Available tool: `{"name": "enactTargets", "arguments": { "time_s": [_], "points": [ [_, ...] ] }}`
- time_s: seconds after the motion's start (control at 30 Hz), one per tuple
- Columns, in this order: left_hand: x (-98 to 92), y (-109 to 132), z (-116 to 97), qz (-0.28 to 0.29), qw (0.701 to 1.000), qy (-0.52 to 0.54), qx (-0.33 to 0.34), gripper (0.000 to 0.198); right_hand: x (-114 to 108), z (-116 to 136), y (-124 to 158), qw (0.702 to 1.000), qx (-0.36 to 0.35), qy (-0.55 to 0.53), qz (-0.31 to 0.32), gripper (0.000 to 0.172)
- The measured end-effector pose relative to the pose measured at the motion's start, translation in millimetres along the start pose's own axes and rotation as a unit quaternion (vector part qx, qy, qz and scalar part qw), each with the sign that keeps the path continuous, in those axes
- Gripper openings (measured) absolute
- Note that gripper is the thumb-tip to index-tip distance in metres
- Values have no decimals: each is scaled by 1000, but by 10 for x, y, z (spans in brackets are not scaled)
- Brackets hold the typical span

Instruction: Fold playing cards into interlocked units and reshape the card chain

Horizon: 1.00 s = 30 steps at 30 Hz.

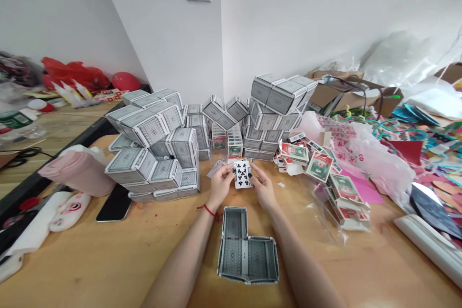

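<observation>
Both hands grip a playing card (242, 174) with black club pips, its face toward me. My left hand (221, 184) pinches its left edge and my right hand (263, 184) its right edge; whether more cards lie behind it I cannot tell. Nearer to me, between my forearms, lies an L-shaped open box (245, 256) made of grey-backed cards. Just behind my left hand a few loose cards (214, 168) lie on the table. Beyond my hands stand boxed card decks (234, 142) with red and green fronts.
Blocks built from cards are stacked at left (155, 154) and right (274, 110). Opened card packs (319, 163) and a plastic bag (375, 154) lie at right. A phone (114, 203) and a pink roll (77, 171) are at left. A wall (325, 19) rises behind.
</observation>
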<state>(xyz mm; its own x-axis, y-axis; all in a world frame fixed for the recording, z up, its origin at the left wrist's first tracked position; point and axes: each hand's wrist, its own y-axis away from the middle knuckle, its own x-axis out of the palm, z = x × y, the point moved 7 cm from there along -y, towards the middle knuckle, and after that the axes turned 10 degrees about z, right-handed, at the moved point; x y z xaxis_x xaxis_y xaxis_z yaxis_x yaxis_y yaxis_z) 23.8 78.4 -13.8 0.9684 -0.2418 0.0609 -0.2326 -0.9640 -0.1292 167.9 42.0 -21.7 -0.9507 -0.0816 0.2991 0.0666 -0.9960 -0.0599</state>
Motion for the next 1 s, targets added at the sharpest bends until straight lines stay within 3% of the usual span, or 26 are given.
{"name": "enactTargets", "arguments": {
  "time_s": [0.3,0.67,1.0],
  "points": [
    [-10,-11,61,8,1000,-7,-21,34,-91,-80,-23,1000,1,16,-24,57],
    [21,13,-29,36,998,-40,-15,37,-74,-55,-21,1000,1,23,-15,62],
    [27,-5,7,34,999,-8,-20,35,-44,-6,5,999,10,18,-26,53]
  ]
}}
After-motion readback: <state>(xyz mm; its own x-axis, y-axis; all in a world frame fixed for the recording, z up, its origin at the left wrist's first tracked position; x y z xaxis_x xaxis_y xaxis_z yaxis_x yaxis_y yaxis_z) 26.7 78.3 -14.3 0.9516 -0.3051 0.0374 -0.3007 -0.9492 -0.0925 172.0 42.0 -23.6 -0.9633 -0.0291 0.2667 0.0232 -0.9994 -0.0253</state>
